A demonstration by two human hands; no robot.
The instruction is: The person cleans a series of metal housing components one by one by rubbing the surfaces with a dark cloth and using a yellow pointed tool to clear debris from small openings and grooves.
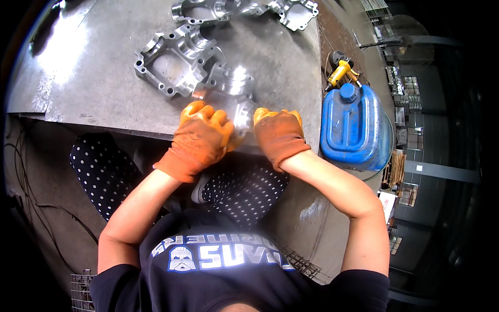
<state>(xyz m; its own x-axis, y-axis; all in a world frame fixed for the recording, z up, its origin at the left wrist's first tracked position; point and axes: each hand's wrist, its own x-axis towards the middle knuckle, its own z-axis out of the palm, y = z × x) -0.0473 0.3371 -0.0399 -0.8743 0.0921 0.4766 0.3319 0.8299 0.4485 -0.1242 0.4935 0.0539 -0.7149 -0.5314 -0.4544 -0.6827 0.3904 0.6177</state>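
At the near edge of the metal-topped table (109, 106), both my hands, in orange gloves, are at a silvery machined metal casting (231, 99). My left hand (200, 138) is closed over its left side, fingers curled. On its right side, my right hand (279, 130) is closed too, and the fingertips are partly hidden. The casting is slightly blurred. Just beyond it lies another metal casting (174, 65) with a frame-like opening and bolt holes, close against or touching the held one.
Several more castings (296, 13) lie along the table's far side. A blue plastic jerrycan (353, 125) stands right of the table, with a yellow power tool (339, 74) behind it. Dark cables (28, 192) trail over the floor at left, near a wire basket (82, 291).
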